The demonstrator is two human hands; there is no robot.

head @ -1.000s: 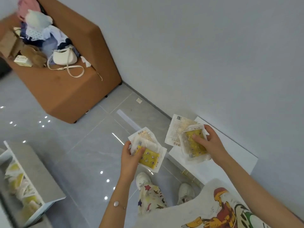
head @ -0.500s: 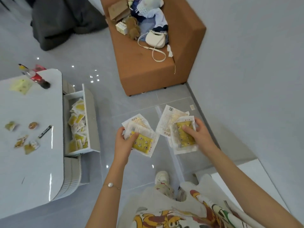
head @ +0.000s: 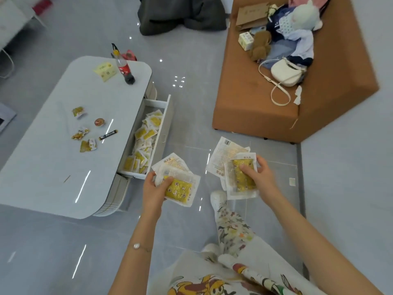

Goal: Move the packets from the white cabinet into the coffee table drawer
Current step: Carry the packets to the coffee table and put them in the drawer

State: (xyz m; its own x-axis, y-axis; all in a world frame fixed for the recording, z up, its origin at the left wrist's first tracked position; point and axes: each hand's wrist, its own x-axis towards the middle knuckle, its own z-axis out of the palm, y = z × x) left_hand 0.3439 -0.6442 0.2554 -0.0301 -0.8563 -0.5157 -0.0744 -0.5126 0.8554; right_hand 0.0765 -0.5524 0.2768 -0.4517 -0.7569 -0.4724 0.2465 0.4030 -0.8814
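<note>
My left hand (head: 153, 191) grips a small stack of white-and-yellow packets (head: 180, 188) at chest height, just right of the coffee table. A second stack of packets (head: 230, 159) sits in my right hand (head: 260, 176), thumb pressed on the top one. The coffee table drawer (head: 164, 124) stands pulled out to the left of my hands, and several yellow packets (head: 144, 137) lie inside it. The white cabinet is out of view.
The white coffee table (head: 53, 162) carries a cola bottle (head: 125, 69), a yellow packet and small snack wrappers. A brown sofa (head: 251, 111) with a white handbag (head: 286, 72), toys and clothes stands at the upper right. A dark bag (head: 180, 15) lies on the grey tiled floor.
My view has swung left, away from the white cabinet and the wall, toward the coffee table; the open drawer is now close to my left hand. Both hands still hold their packets.
</note>
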